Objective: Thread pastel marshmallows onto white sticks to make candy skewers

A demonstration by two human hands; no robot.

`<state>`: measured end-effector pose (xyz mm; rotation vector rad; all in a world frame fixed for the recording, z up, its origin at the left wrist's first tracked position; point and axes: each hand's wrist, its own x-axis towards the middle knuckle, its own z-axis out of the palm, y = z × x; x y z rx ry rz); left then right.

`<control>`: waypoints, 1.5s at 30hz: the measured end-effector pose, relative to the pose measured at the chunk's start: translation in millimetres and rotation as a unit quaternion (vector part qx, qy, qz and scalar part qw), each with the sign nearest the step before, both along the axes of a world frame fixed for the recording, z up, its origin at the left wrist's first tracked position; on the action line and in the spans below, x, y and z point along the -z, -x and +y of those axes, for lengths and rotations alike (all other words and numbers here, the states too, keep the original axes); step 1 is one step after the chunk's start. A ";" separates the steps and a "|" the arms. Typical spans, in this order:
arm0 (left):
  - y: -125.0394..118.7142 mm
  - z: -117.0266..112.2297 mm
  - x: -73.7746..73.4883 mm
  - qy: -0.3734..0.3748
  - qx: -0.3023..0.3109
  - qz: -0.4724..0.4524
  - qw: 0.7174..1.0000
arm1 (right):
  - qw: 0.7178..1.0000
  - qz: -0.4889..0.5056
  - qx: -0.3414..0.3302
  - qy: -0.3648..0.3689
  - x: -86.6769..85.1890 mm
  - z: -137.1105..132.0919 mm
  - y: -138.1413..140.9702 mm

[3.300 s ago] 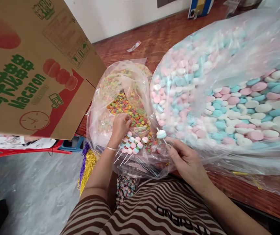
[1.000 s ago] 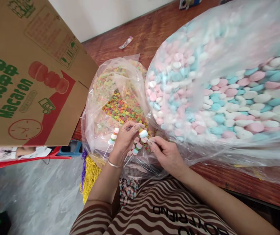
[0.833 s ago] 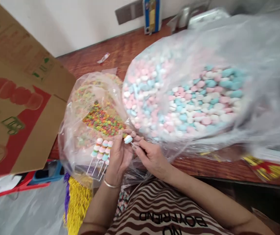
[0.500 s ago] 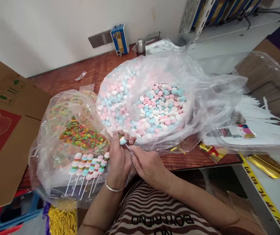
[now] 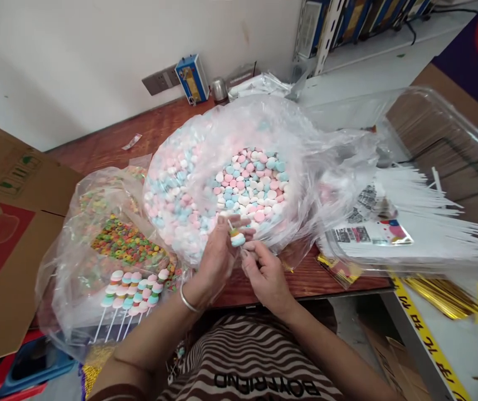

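Note:
My left hand (image 5: 218, 249) is curled around a partly loaded candy stick, its fingers behind the sweets. On that stick a blue-and-white marshmallow (image 5: 238, 239) sits below yellow-green and orange rings, and a bit of white stick pokes out above. My right hand (image 5: 267, 277) pinches the lower end of the stick just under the marshmallow. Beyond my hands lies an opened clear bag of pink, white and blue marshmallows (image 5: 249, 184). To the left, another bag holds colourful cereal rings (image 5: 124, 242). Several finished candy skewers (image 5: 132, 292) lie in a row on its front.
A cardboard box (image 5: 17, 234) stands at the left. On the right, a clear plastic tub (image 5: 423, 94) lies near many white sticks (image 5: 427, 217). Gold twist ties (image 5: 443, 295) are near the right edge. A blue device (image 5: 192, 79) stands against the wall.
Both hands have shifted right, closer to the marshmallow bag, carrying the stick. The rings and the stick's tip now show above the marshmallow. The head view has also shifted.

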<state>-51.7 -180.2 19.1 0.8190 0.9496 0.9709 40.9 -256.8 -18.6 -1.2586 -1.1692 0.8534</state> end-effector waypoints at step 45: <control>23.4 45.4 -2.3 0.025 0.085 0.074 0.993 | 0.995 0.004 -0.007 0.102 -14.8 -7.8 -30.6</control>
